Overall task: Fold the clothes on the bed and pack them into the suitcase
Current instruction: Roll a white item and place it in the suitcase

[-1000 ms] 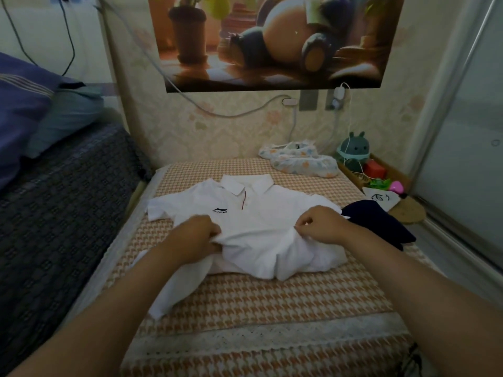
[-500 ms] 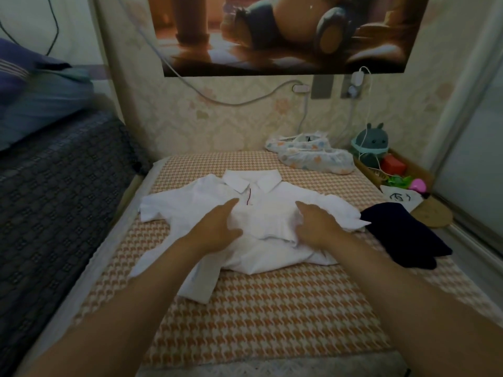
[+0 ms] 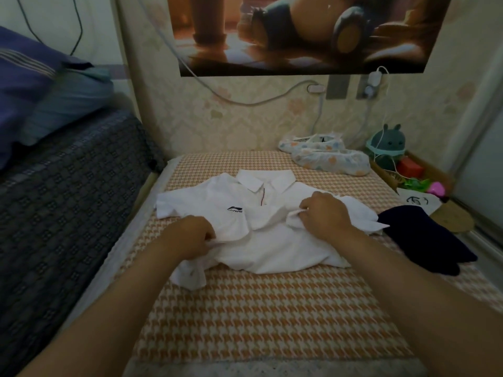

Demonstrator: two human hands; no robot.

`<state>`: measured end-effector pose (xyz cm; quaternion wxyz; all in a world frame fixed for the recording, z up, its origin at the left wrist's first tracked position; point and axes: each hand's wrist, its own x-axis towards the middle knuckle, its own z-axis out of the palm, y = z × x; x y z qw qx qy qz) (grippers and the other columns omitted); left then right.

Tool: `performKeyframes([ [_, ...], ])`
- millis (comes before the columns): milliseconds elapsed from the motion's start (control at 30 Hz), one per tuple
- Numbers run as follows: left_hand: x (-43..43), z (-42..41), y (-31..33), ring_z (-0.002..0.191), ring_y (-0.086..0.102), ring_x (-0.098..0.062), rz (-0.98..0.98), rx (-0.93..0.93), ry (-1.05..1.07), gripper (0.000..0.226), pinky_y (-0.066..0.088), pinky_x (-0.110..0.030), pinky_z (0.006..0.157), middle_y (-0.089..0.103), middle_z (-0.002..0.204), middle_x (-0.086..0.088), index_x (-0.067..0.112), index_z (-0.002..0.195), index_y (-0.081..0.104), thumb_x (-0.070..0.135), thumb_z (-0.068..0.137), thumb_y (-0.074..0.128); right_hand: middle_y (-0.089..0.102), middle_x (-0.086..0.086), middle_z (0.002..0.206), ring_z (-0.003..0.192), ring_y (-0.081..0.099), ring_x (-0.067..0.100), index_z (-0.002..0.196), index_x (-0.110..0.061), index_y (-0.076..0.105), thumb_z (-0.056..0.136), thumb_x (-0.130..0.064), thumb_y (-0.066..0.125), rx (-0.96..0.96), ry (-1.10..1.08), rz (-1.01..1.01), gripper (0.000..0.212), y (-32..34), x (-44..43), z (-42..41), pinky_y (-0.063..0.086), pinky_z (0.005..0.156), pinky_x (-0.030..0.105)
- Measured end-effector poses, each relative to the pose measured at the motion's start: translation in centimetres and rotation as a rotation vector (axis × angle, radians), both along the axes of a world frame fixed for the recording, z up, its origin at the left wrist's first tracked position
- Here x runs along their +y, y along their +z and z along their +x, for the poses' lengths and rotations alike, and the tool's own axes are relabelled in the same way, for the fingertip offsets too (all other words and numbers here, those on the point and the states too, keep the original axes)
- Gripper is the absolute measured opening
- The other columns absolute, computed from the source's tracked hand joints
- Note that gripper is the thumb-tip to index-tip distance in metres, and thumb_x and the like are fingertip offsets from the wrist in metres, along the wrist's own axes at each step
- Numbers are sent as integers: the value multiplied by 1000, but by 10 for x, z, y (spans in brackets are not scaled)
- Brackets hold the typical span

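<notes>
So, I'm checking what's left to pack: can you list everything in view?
shirt: one, white, middle of the mat, collar at the far side
garment: one, navy, right of the shirt
mat: one, orange-and-white check, under the clothes
cloths: two as far as I can tell, pale floral, far end of the mat
plush: one, green, far right corner
box: one, red, beside the plush
pillows: two, blue and teal, far left
poster: one, brown, on the wall
left grip: one, holds the shirt's near left
right grip: one, pinches the shirt's right side
</notes>
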<state>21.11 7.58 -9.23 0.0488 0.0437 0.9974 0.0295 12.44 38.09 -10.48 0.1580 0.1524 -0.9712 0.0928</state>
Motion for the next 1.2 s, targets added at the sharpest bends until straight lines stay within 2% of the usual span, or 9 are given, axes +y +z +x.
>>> performKeyframes([
  [167,-7,-34,19,91,63,-30,186,292,431,23,53,-39,80,67,100,-12,11,94,66,26,96,49,69,5,79,66,64,24,86,-8,69,93,-25,54,-230,-275,-532,23,18,-16,-29,45,58,29],
  [267,-4,-57,26,67,67,-30,920,347,591,23,57,-38,58,70,88,-16,7,100,61,18,100,41,73,4,69,58,71,20,88,-5,72,90,-19,55,-367,-348,-1021,22,17,-25,-46,58,56,32],
  [333,-4,-72,25,82,70,-27,1247,373,541,25,60,-43,74,70,109,-15,13,123,54,16,102,43,75,5,87,73,69,21,95,-9,74,89,-23,60,-279,-359,-1061,21,11,-29,-59,57,69,34],
  [433,-7,-83,16,131,44,-18,1145,342,296,67,40,-37,107,38,149,-1,28,155,12,14,101,49,46,8,148,122,52,26,153,-18,28,95,-21,61,-345,-186,-926,68,-3,-33,-64,44,93,31],
  [533,-17,-85,-6,141,31,-21,834,341,140,69,28,-29,110,26,158,-5,23,155,14,7,98,51,0,5,166,150,15,25,153,-20,-22,93,-27,64,-458,-20,-506,105,-24,-36,-58,22,120,39],
  [767,-38,-32,-40,121,49,-29,314,434,-27,52,42,-47,102,53,134,-7,21,127,59,30,77,47,18,2,164,150,16,18,153,-28,31,94,-50,57,-338,328,-75,68,-23,-74,-8,14,122,36],
  [933,-49,-5,-39,126,46,-35,477,315,408,54,42,-44,102,47,137,-16,6,140,42,31,95,53,-8,-5,165,152,-4,13,158,-31,-4,82,-59,65,-427,501,123,106,-19,-88,46,8,123,34],
  [1067,-51,-1,-30,70,54,-28,627,380,426,31,46,-35,62,55,69,-10,13,65,48,18,95,55,-20,-5,163,151,-11,11,155,-28,-19,87,-39,65,-481,438,54,108,-23,-90,62,8,123,31],
  [1200,-43,-2,-10,83,50,-24,1076,500,624,29,40,-32,64,52,83,-5,9,86,54,24,104,36,-24,-6,162,151,-11,11,154,-24,-21,90,-2,51,-468,363,79,99,-24,-93,60,11,123,30],
])
